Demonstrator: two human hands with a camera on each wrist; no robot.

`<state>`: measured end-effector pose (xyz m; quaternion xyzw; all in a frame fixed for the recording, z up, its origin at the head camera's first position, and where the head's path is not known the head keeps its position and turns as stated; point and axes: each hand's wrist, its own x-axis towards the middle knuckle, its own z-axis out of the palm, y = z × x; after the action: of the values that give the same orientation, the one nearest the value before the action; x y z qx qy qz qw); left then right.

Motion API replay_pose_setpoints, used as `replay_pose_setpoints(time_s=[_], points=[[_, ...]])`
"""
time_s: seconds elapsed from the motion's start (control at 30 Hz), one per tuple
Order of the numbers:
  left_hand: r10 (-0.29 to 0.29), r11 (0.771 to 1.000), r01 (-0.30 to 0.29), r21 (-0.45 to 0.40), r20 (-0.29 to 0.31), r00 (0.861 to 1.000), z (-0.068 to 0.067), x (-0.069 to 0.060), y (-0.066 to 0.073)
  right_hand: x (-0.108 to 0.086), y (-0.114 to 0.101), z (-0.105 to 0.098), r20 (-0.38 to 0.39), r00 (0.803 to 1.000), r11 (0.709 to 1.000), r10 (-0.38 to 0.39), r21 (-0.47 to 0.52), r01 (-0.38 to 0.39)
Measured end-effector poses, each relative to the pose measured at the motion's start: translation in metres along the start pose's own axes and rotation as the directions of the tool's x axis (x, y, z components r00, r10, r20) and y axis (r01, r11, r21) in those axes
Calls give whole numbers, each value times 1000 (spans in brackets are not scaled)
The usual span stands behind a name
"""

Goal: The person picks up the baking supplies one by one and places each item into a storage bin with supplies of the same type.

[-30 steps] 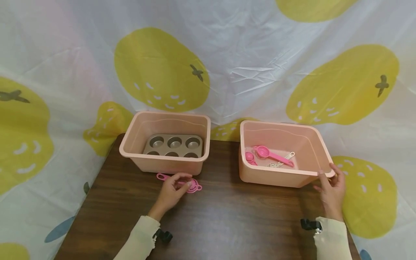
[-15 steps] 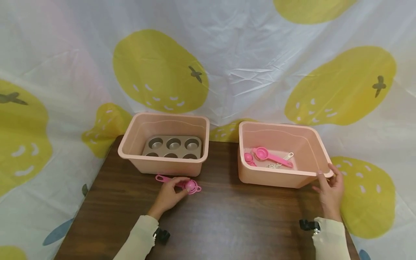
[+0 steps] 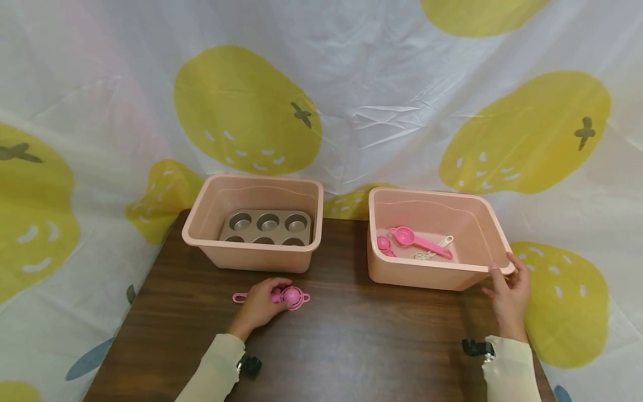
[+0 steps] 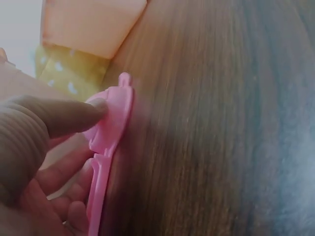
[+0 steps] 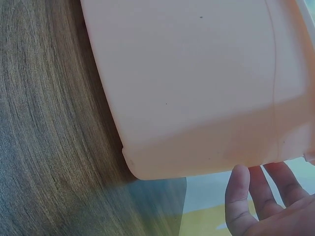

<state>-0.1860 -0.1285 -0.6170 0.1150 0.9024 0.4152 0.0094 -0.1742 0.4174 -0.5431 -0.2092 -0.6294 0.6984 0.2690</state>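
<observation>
My left hand (image 3: 261, 304) pinches a pink egg separator (image 3: 292, 297) on the brown table, just in front of the left bin. Its round cup bulges upward and its looped handle (image 3: 239, 298) pokes out left of the hand. In the left wrist view, the thumb presses on the cup of the egg separator (image 4: 115, 115) while other fingers lie by the handle. At the right bin (image 3: 422, 277), my right hand (image 3: 511, 298) holds the front right corner of the rim. The right wrist view has fingertips (image 5: 239, 177) against the edge of that bin (image 5: 187, 98).
The left pink bin (image 3: 251, 257) contains a muffin tin (image 3: 268, 222). Inside the right bin lie a pink measuring scoop (image 3: 419, 242), a small round pink piece (image 3: 384, 244) and a white-handled utensil (image 3: 444, 242). A lemon-print cloth (image 3: 382, 84) hangs behind the table (image 3: 351, 340).
The left hand has closed onto the egg separator. Its handle end has swung toward me, so it lies straighter across, away from the left bin. The right hand stays at the bin's corner.
</observation>
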Motion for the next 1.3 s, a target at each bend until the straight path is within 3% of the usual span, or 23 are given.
replay_pose_setpoints(time_s=[0.27,0.5,0.8,1.3], points=[[-37,999,35,28,50,998,1,-5,3,1,0,0,-5,1000,1000,9,-3,-9],[-11,999,6,52,104,995,4,-12,3,-1,-4,1,-3,1000,1000,17,-19,-17],[-8,998,2,60,99,995,9,-15,1,1,-1,1,-3,1000,999,19,-34,-19],[-73,988,90,-129,130,989,-3,-23,15,1,0,2,0,1000,1000,29,-7,-29]])
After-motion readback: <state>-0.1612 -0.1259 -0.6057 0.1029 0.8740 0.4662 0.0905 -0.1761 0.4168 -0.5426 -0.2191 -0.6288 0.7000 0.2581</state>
